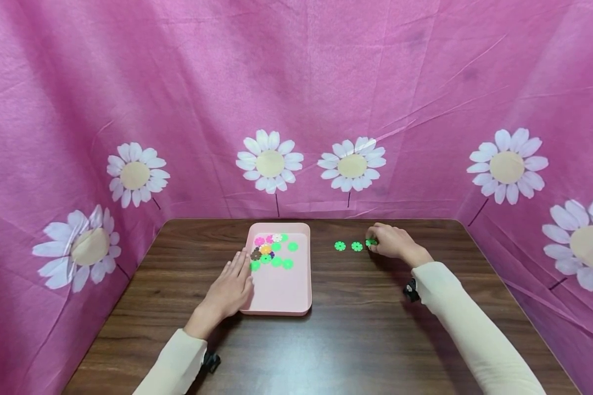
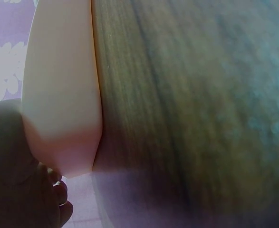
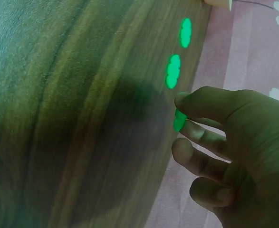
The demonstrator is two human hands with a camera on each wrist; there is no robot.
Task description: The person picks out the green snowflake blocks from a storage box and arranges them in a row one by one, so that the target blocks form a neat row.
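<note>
My left hand [image 1: 229,286] rests with fairly straight fingers along the left rim of a pink tray [image 1: 280,293]. In the left wrist view, the tray's side wall [image 2: 63,85] shows beside the shaded hand. At the right, my right hand [image 1: 391,242] pinches a green flower-shaped plastic disc [image 3: 179,121] between thumb and fingers, at the tabletop. Left of it, two matching green discs [image 1: 340,246] lie flat in a row with it. Inside the tray's upper part are several green discs [image 1: 288,264], along with pink [image 1: 259,241], white, orange [image 1: 266,249], brown and dark ones.
The dark wooden table [image 1: 356,329] carries the tray left of centre. A pink cloth [image 1: 296,82] printed with large white daisies hangs behind and on both sides. Black wrist devices [image 1: 411,291] sit under both cream sleeves.
</note>
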